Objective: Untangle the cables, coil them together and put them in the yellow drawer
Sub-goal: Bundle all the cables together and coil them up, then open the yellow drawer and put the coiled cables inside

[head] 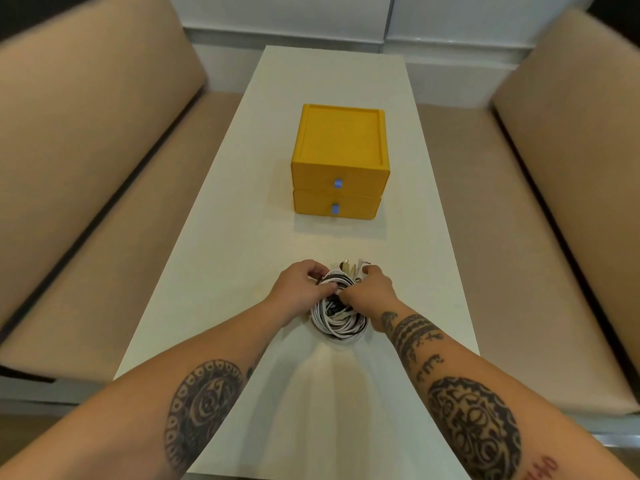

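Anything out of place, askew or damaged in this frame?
Nothing stands out. The left hand and right hand hold the coiled cables on the table; the yellow drawer unit sits upright beyond them, both drawers closed.

I reach forward — my left hand (300, 286) and right hand (373, 289) both pinch the far end of the cable bundle (337, 324).

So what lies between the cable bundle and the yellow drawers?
Only bare white table, per the head view; the cable bundle and yellow drawers stand apart.
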